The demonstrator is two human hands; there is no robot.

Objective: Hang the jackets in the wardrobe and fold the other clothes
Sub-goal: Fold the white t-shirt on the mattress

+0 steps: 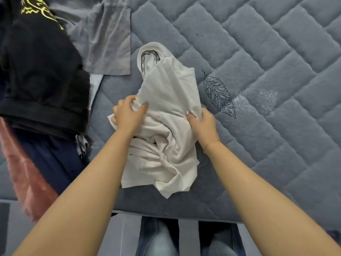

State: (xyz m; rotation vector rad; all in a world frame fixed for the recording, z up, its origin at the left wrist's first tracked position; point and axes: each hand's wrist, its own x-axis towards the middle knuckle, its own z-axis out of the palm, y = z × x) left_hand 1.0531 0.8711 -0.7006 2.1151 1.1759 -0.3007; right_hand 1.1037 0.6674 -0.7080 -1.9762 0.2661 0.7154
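White crumpled t-shirt (166, 115) sits on the quilted blue mattress (258, 52), collar at the far end. Left hand (129, 113) has a grip on bunched fabric at its left side, right hand (204, 124) pinches the right edge. Black garment (40, 71), grey one (105, 37), and maybe something pink (24, 163), lie left.

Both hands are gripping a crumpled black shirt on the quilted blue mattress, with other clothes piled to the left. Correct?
Not quite. The shirt held by the left hand and right hand is white, not black, as the head view shows. It does lie crumpled on the quilted blue mattress, with other clothes piled to the left.
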